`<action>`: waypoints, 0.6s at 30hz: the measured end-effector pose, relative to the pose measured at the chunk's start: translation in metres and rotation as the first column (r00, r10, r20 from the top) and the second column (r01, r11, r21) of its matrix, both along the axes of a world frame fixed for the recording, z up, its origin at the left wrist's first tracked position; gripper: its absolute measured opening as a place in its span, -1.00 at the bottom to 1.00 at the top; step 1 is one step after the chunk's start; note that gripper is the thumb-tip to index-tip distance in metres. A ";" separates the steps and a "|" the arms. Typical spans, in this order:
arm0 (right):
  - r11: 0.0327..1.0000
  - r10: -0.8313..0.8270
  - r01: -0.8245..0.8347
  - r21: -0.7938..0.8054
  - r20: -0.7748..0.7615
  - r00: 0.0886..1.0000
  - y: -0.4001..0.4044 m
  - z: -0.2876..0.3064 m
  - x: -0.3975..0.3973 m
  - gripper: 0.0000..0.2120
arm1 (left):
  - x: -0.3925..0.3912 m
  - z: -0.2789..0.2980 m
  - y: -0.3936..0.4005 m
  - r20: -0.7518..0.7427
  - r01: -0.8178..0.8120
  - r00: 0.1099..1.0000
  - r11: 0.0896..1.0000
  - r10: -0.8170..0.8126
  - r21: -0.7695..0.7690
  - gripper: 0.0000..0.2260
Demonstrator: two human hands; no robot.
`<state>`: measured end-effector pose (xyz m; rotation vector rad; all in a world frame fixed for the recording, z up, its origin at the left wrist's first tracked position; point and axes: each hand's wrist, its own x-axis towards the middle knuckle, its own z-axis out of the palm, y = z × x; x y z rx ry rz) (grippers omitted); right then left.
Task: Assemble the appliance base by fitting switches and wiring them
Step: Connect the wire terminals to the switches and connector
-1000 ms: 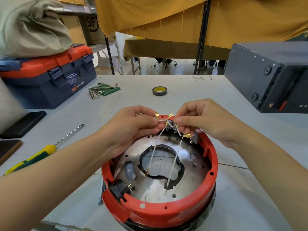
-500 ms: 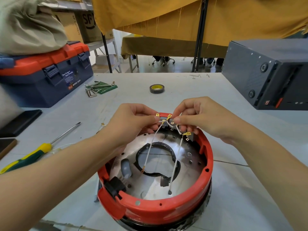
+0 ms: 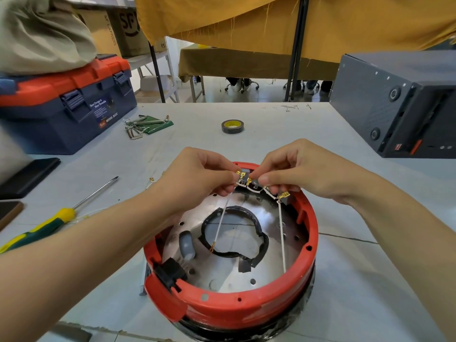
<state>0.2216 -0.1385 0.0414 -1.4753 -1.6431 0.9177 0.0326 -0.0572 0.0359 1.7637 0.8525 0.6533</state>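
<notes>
Red base (image 3: 246, 307): sits at the table's (image 3: 370, 280) near edge.
Left hand (image 3: 197, 176): pinches the switch (image 3: 243, 177) over the base's far rim.
Right hand (image 3: 301, 169): pinches white wires (image 3: 281, 233) there.

Workshop: toolbox (image 3: 66, 112), screwdriver (image 3: 56, 218), hex keys (image 3: 138, 125), tape roll (image 3: 232, 126) on workbench (image 3: 345, 280).

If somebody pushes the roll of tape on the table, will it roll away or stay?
The roll of tape lies flat on its side, so a push would probably slide it, not roll it. It looks small and hollow, thus likely light. Set on edge, it could roll across the smooth table.
</notes>
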 end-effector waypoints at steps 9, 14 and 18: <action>0.999 0.046 -0.045 -0.011 0.115 0.992 0.001 0.001 0.007 -0.91 | 0.000 -0.004 -0.008 -0.016 -0.002 1.000 1.000 0.002 -0.012 -0.96; 0.981 -0.175 0.152 0.122 0.200 0.964 0.021 -0.004 0.012 -0.90 | -0.002 -0.002 -0.012 0.006 -0.021 1.000 0.999 0.021 -0.038 -0.94; 0.997 -0.068 0.072 -0.011 0.234 0.970 0.040 -0.017 -0.002 -0.65 | 0.002 -0.004 -0.016 0.008 -0.003 1.000 0.999 0.004 -0.046 -0.95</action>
